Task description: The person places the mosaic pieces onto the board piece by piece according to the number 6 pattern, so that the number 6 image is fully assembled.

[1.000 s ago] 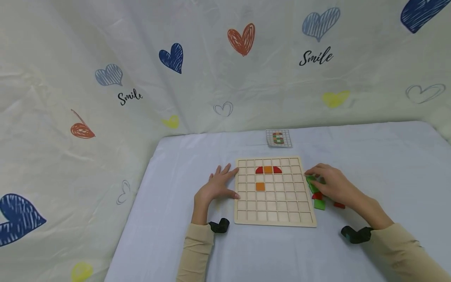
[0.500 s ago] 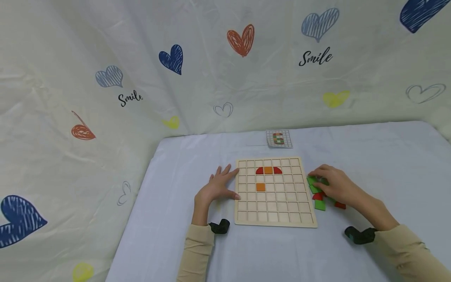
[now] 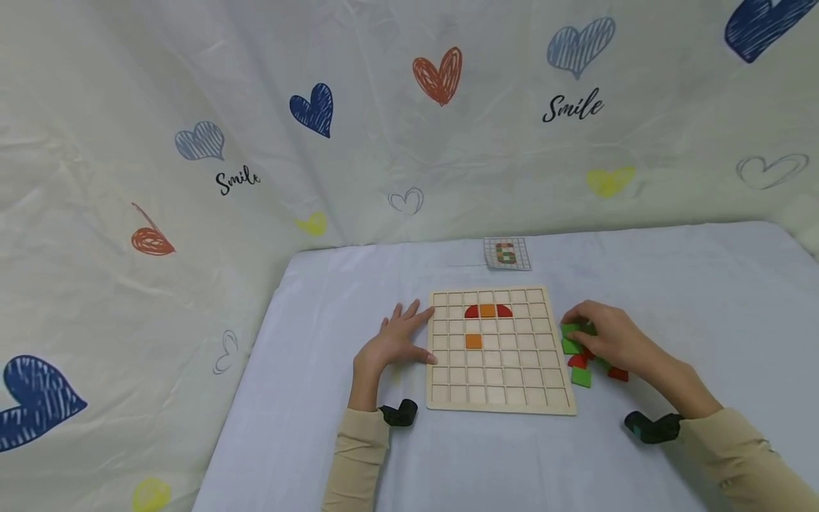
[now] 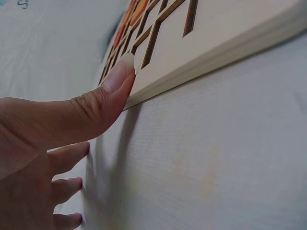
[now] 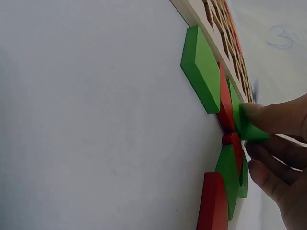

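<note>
My left hand lies with fingers spread at the left edge of a wooden grid board; its thumb presses on the rim. Set in the board are an orange square between two red quarter-round tiles, and another orange square lower down. Off the board's right edge, my right hand pinches a green tile between thumb and fingers. Green and red tiles lie loosely under and around it, among them a green square and a red piece. The hand partly hides the pile.
A small pattern card with a printed grid lies behind the board. White cloth covers the table, and a curtain printed with hearts hangs behind it. Black wrist cameras are strapped at both wrists.
My right hand has shifted slightly to the right over the pile, and a few loose tiles have moved a little. The left hand has stayed on the board's edge.
</note>
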The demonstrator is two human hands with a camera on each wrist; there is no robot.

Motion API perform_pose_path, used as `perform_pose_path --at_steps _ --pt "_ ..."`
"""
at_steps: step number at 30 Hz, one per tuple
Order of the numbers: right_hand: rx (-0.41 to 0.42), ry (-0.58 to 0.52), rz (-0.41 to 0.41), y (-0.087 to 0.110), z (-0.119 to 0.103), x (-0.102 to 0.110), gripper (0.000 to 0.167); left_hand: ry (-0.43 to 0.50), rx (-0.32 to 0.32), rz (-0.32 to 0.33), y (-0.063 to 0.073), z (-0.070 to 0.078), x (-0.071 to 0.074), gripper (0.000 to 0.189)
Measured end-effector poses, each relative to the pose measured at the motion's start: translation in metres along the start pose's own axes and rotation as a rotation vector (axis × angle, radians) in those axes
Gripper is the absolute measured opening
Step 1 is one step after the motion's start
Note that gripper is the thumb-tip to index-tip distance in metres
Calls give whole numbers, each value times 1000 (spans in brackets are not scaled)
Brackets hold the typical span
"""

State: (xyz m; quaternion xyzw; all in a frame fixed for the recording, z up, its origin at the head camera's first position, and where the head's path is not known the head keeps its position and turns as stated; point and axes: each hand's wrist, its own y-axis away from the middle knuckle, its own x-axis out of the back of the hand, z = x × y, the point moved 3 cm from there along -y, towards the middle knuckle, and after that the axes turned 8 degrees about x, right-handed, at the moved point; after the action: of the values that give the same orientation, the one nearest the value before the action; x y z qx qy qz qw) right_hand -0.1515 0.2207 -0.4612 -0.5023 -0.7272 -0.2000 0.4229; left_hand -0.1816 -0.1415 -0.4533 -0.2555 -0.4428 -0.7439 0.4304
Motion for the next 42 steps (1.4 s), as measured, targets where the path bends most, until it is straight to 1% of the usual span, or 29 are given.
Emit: perform_pose_path --at_steps 4,9,12,15,18,24,28,36,42 --pt "3 -20 3 0 -2 -1 20 1 -5 -4 2 1 -1 99" --pt "61 -4 59 -1 -6 1 23 0 -6 0 2 1 -1 99" --pt "82 -15 86 -3 -8 2 23 3 -5 2 2 1 -1 99" --pt "70 -64 77 -5 -11 0 23 6 -2 1 3 1 -1 99" --pt "43 -118 48 -9 -14 -2 28 10 1 1 3 0 -1 100" --pt "19 -174 22 -15 -20 -6 37 14 5 4 2 -1 -1 100" --pt "28 -170 12 -20 -24 -8 38 15 1 7 2 -1 0 99" --pt "26 -123 3 -29 -30 -11 35 33 -11 4 2 0 1 100" --pt "76 -87 27 -36 -35 -13 32 27 -13 7 2 0 1 100"
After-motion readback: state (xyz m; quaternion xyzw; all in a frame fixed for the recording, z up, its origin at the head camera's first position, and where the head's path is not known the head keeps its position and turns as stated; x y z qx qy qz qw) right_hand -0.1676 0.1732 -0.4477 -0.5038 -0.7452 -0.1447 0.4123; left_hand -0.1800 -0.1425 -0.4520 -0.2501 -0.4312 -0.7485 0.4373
